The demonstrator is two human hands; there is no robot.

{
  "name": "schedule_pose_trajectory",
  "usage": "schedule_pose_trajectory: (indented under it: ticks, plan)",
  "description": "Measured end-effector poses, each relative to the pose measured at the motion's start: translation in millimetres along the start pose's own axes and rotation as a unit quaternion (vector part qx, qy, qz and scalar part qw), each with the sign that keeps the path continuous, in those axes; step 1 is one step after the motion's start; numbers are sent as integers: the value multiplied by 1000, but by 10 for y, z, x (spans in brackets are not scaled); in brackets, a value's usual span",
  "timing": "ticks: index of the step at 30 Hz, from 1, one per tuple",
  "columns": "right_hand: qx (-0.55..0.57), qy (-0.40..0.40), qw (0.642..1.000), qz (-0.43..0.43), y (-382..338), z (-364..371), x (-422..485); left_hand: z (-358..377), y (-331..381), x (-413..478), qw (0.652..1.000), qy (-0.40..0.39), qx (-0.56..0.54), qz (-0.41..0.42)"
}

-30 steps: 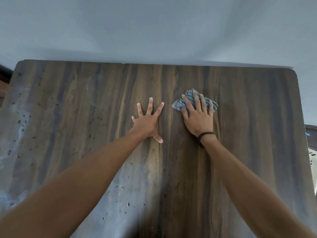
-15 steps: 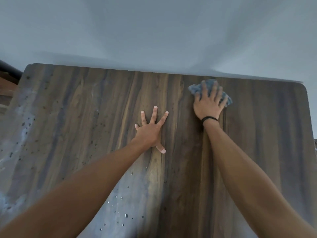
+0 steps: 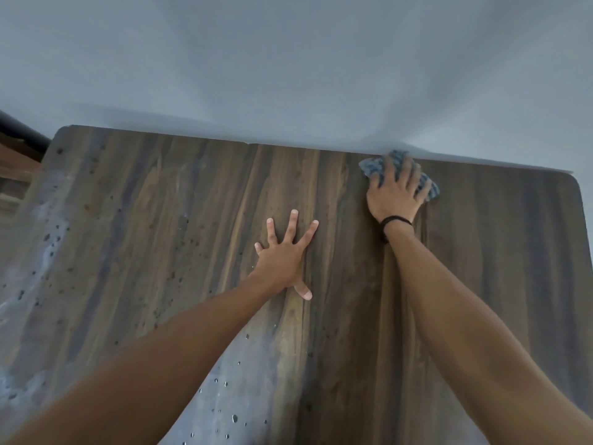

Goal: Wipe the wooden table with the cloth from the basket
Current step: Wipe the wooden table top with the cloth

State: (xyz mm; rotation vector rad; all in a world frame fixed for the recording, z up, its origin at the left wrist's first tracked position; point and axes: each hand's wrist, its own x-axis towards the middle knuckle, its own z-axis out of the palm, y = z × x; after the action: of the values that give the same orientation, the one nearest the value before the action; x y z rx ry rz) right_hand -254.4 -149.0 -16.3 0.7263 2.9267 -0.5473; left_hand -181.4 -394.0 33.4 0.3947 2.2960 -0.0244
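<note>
A dark wooden table [image 3: 160, 220] fills the view. A crumpled blue-grey cloth [image 3: 428, 187] lies at the table's far edge, right of centre, against the wall. My right hand [image 3: 396, 191] presses flat on the cloth with spread fingers; most of the cloth is hidden under it. A black band circles that wrist. My left hand [image 3: 285, 255] lies flat on the bare wood near the middle, fingers fanned out, holding nothing. The basket is not in view.
Water droplets [image 3: 224, 393] and pale wet streaks mark the near centre and the left side of the table. A plain grey wall [image 3: 288, 75] runs along the far edge. Brown furniture [image 3: 16, 168] shows beyond the left corner.
My right hand has pushed the cloth away from me, from the table's middle to its far edge by the wall. My left hand has stayed planted on the wood.
</note>
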Motion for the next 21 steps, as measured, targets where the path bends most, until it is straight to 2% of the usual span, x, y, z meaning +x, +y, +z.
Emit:
schedule_pose_trajectory:
  ticks: [3,7,10,11,14,15,18,19,21]
  plan:
    - [-35,-6,989,-143,80,1,2,7,10,9,1000,-4,-2,1]
    - [-11,-6,999,-36,21,-41,41,-7,-3,20,1000,-6,-1,-7]
    - [-49,-30,986,-158,-49,38,-71,-21,39,9,1000,-14,-3,-5]
    - [-41,-29,985,-163,-31,23,-50,-33,45,3,1000,-17,-2,-8]
    - [-3,-12,999,-45,-139,-4,40,-67,38,-22,1000,-19,-4,-11]
    - [-1,-23,998,-52,-220,44,16,-76,38,-31,1000,-19,-5,-8]
    - [-37,-41,980,-191,-215,123,-98,-90,60,-49,1000,-23,-8,-5]
    - [-29,-32,982,-183,-140,95,-61,-88,62,-53,1000,-23,-9,-6]
    - [-10,-6,997,-72,-67,10,44,-85,49,-58,1000,-19,-6,-9]
